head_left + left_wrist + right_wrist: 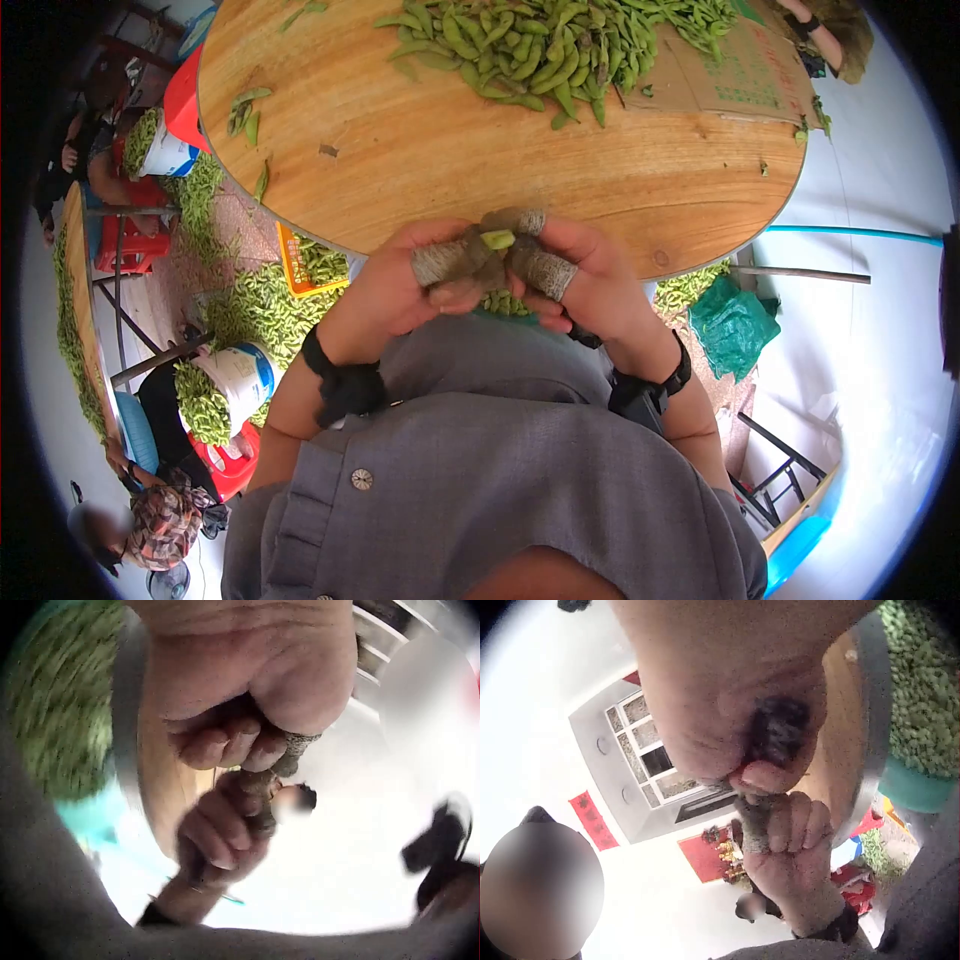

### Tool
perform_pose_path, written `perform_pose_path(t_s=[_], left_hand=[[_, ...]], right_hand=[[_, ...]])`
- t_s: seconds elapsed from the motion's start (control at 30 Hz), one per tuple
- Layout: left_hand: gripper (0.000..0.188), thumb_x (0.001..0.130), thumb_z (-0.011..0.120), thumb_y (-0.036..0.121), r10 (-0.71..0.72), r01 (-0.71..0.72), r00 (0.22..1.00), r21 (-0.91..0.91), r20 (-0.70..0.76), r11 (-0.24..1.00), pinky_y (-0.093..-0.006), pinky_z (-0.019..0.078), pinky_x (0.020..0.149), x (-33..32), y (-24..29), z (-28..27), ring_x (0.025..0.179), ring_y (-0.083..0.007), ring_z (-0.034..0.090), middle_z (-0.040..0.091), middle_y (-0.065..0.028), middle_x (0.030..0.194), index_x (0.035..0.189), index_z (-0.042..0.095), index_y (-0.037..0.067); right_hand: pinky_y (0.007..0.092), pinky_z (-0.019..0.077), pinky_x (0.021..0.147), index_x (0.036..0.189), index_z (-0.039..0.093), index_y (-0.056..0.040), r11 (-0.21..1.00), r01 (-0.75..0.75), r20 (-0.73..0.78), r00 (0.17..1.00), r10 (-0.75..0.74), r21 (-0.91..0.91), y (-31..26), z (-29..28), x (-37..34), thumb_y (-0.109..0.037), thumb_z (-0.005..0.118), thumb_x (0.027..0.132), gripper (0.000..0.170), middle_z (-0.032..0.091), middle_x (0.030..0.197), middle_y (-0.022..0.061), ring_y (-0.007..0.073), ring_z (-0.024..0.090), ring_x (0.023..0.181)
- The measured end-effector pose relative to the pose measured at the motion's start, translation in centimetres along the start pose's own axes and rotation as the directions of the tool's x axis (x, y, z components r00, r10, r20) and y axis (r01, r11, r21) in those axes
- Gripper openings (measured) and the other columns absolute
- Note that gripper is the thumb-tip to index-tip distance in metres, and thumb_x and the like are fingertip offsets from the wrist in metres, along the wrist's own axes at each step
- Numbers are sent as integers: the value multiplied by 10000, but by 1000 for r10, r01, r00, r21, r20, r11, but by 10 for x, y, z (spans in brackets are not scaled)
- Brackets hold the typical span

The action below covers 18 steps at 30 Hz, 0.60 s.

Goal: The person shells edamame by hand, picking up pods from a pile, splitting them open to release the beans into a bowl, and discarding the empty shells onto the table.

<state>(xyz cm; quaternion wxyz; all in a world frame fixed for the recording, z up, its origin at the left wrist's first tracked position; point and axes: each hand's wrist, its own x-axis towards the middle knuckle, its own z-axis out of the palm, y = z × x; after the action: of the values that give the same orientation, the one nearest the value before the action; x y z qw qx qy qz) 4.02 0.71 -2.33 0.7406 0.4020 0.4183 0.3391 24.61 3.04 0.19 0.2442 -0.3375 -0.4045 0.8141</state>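
Note:
Both hands meet over the person's lap at the near table edge, their tips close together. A green soybean pod [497,239] pokes up between them. My left hand [425,275] pinches it from one side, and my right hand [590,270] pinches it from the other. Grey-brown tape wraps the thumbs and some fingers. In the right wrist view a dark patch [780,727] shows on the right hand's palm side. Under the hands stands a green basin [915,787] full of shelled beans [926,697]. The fingers hide most of the pod.
A heap of pods [540,50] lies on the round wooden table [400,170], beside flattened cardboard [730,85]. Left on the floor are loose pods, a yellow crate [295,265] and white buckets [240,385]. A green bag [733,325] lies right. Other people sit around.

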Motion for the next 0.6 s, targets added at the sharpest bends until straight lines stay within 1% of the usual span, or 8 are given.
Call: perform_pose_path(t_s=[0.07, 0.23, 0.3, 0.37, 0.43, 0.5, 0.53, 0.6], left_hand=[[239, 925, 499, 210, 17, 185, 955, -637, 297, 748, -230, 295, 482, 4, -11, -4, 485, -79, 381, 464, 16, 595, 1025, 577, 8], [302, 926, 486, 267, -68, 228, 960, -615, 272, 755, -243, 278, 464, 4, -17, 6, 469, -77, 343, 414, 20, 550, 1027, 568, -6], [307, 924, 489, 275, -109, 247, 960, -593, 259, 767, -247, 267, 458, 5, -19, 10, 467, -78, 336, 393, 23, 532, 1006, 568, -10], [287, 918, 499, 280, 8, 389, 864, -679, 503, 623, -250, 259, 454, 6, -30, 5, 464, -87, 333, 383, 18, 516, 976, 568, 7], [277, 911, 513, 284, -8, 408, 855, -663, 519, 627, -251, 253, 453, 1, -24, 10, 463, -91, 330, 370, 22, 510, 959, 569, 17], [267, 905, 527, 288, -27, 427, 848, -651, 530, 628, -252, 247, 452, -3, -18, 12, 461, -94, 327, 358, 26, 503, 942, 571, 28], [256, 900, 544, 279, -80, 360, 899, -622, 431, 695, -252, 252, 454, -3, -16, 13, 468, -93, 334, 373, 23, 515, 953, 578, 32], [246, 895, 561, 270, -121, 299, 938, -580, 324, 758, -252, 257, 455, -3, -11, 15, 475, -92, 340, 389, 21, 527, 964, 585, 36]], right_hand=[[176, 318, 406, 1184, 545, -69, 1000, 11, 17, 1000, -12, 29, 1, 0, -2, -110, 498, 928, 264, 562, 750, -17, 27, 423, 478], [181, 312, 405, 1098, 578, -57, 999, 7, 59, 998, -5, -32, 0, -14, 0, -144, 551, 909, 211, 565, 745, -20, 24, 421, 475], [177, 296, 404, 1022, 610, -55, 985, -26, -37, 999, 20, -172, 0, -15, 3, -161, 605, 882, 175, 566, 728, -19, 16, 413, 464], [199, 319, 413, 979, 615, -50, 981, 4, 33, 999, 2, -194, -5, -18, 1, -171, 632, 866, 166, 560, 711, -29, 25, 433, 485], [221, 342, 421, 936, 621, -46, 979, 28, 106, 994, -6, -204, 0, -20, 3, -182, 659, 851, 165, 554, 694, -40, 34, 453, 507], [279, 406, 467, 872, 602, -32, 853, 418, 149, 909, -391, -313, 9, -16, 10, -179, 718, 784, 207, 579, 687, -9, 133, 511, 528], [279, 406, 467, 872, 602, -32, 852, 419, 150, 908, -391, -315, 4, -15, 7, -179, 718, 784, 207, 579, 687, -9, 133, 511, 528], [359, 467, 537, 824, 559, -23, 494, 300, 119, 924, -364, -816, -12, -9, -2, -141, 718, 711, 228, 613, 732, 82, 279, 582, 603]])
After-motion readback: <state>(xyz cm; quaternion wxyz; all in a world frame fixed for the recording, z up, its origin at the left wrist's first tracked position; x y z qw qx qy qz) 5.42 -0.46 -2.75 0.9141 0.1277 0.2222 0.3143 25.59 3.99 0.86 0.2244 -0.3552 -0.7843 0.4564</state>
